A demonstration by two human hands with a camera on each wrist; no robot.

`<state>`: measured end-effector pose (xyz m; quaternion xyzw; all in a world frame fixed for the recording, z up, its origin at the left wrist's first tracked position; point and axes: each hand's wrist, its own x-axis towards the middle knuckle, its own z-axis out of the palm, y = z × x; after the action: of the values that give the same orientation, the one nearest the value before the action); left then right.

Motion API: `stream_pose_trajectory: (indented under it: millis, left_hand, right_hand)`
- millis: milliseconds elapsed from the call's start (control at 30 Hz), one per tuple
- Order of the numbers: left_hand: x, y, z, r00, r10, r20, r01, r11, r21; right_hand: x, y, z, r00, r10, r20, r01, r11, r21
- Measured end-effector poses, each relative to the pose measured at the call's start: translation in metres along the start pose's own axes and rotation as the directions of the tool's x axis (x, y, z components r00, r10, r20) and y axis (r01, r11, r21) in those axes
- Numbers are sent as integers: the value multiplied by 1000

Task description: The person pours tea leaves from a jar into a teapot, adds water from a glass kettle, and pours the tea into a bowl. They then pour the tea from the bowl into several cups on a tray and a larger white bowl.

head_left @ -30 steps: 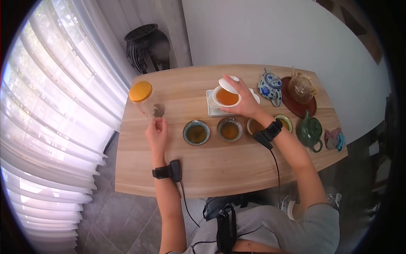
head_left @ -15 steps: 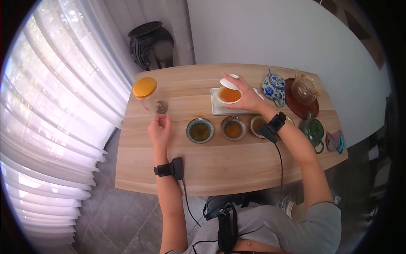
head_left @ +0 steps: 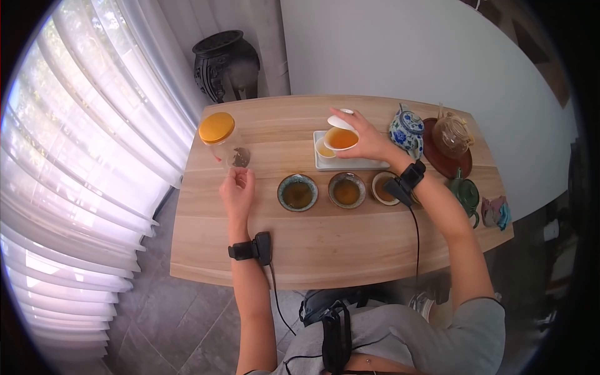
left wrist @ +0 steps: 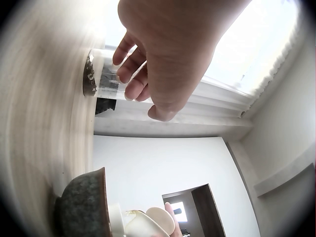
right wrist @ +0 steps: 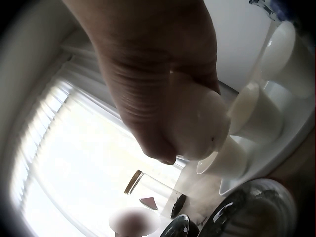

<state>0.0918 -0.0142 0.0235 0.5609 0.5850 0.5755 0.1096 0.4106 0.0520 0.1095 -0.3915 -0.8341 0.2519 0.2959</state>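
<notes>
My right hand (head_left: 373, 144) grips a white gaiwan bowl (right wrist: 200, 123), tilted to the left with amber tea inside. Its white lid (head_left: 339, 121) is held ajar under the fingers. Directly below the lowered rim, a small white cup (head_left: 323, 151) with yellowish liquid stands on a white rectangular tray (head_left: 326, 166). More white cups (right wrist: 256, 113) line this tray in the right wrist view. My left hand (head_left: 237, 190), its fingers loosely curled around nothing, is near the table just before a clear jar (head_left: 224, 149) with a yellow lid and dark leaves at its bottom.
Across the table's middle sit a teal-rimmed bowl (head_left: 297, 192), a brownish bowl (head_left: 347, 190) and another bowl (head_left: 382, 187) partly behind my wrist strap, all with tea. On the right are a blue-white teapot (head_left: 407, 128), a glass teapot (head_left: 451, 136), a green teapot (head_left: 464, 190) and a crumpled cloth (head_left: 494, 211).
The gaiwan tips further left, and yellowish liquid now shows in the small cup beneath it. My left hand keeps its place by the jar. The head view has shifted slightly.
</notes>
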Motion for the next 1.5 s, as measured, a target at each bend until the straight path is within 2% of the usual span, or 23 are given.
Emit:
stream_pose_trajectory:
  millis: [800, 900, 967, 1000, 1067, 1100, 1167, 1300, 1367, 1400, 1467, 1500]
  left_hand:
    - [1, -3, 1, 999, 25, -21, -25, 1000, 4]
    - [1, -3, -1, 999, 28, -15, -28, 1000, 9]
    - [2, -2, -1, 1000, 28, -8, -28, 999, 16]
    - [1, -2, -1, 999, 30, -20, -30, 999, 11]
    - [1, -2, 0, 999, 34, -32, -34, 999, 3]
    - [1, -3, 0, 999, 30, -30, -30, 1000, 8]
    - [1, -4, 1, 999, 28, -26, -28, 1000, 10]
    - [1, -2, 1, 1000, 7, -20, -7, 1000, 16]
    - [1, -3, 1, 1000, -3, -11, 3, 1000, 17]
    - [1, -4, 2, 1000, 1, -12, -1, 1000, 22]
    - [1, -6, 3, 1000, 8, -12, -8, 1000, 22]
    - [1, -7, 3, 1000, 12, -14, -12, 1000, 16]
  right_hand:
    - [15, -23, -22, 996, 19, 83, -11, 996, -88]
    - [10, -15, -10, 1000, 5, 30, -3, 998, -55]
    - [6, -9, 2, 996, -28, -83, 30, 999, 20]
    - [4, -3, 9, 996, -31, -85, 32, 999, 17]
    - [1, 8, 24, 943, -87, -323, 117, 990, 74]
    - [0, 9, 26, 942, -87, -325, 116, 991, 71]
    - [-2, 13, 27, 886, -50, -462, 144, 975, 171]
    - [-12, 3, 5, 882, -24, -471, 106, 983, 150]
    - [-17, 8, -8, 905, -74, -418, 96, 995, 33]
    - [-21, 10, -13, 904, -72, -421, 92, 995, 29]
    - [-28, 12, -23, 948, -76, -309, 60, 996, -58]
    - [-31, 14, -27, 947, -74, -312, 58, 996, -62]
